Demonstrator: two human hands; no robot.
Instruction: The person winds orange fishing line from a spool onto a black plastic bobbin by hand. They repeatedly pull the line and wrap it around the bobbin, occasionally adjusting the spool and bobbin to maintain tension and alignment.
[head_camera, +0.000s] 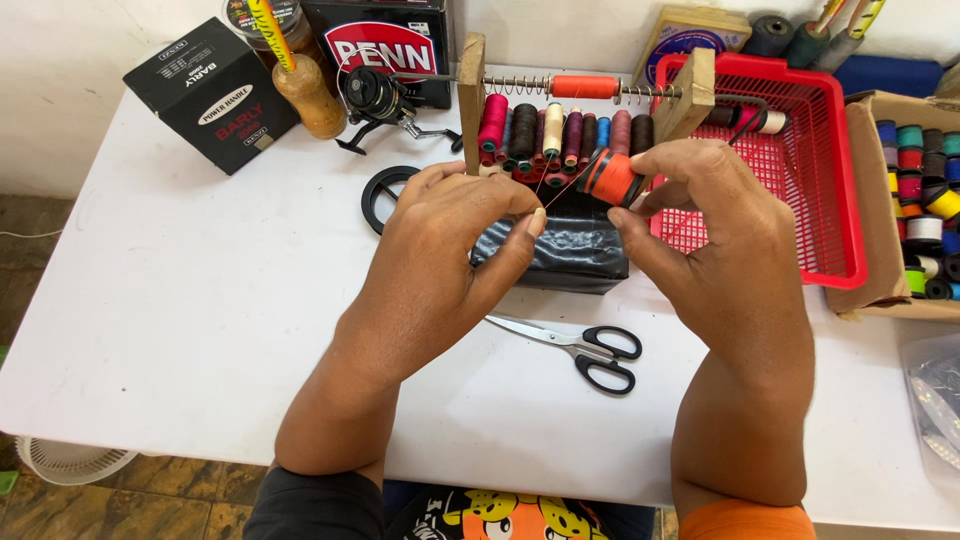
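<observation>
Orange spool (610, 177) sits up in the fingertips of the right hand (725, 255), abt centre-top of view, pinched between thumb and forefingers w/ its black end cap facing left. A thin thread (562, 188) runs taut from the spool toward 8 o'clock into the left hand (440, 250), whose thumb and forefinger are closed tight on the strand; other fingers curled, nothing else in them. Judging by that: thread end is found and drawn out a short way, spool looks full, so the work seems early, most of the thread not yet pulled off; scissors untouched. Both hands hover above the worktop (180, 320), spool betw. them, nearer the right. Just behind at 12 o'clock: wooden rack (472, 95) w/ a rod carrying another orange spool (585, 87), and a row of dark red, pink, black spools beneath. Under the hands, a black wrapped block (560, 255). Scissors (585, 352) lie at 6 o'clock of the spool, near but apart from both hands. Red basket (800, 160) at 3 o'clock, cardboard box of spools (915, 200) beyond it. Fishing reel (380, 100) and black box (215, 95) off at 10 o'clock.
</observation>
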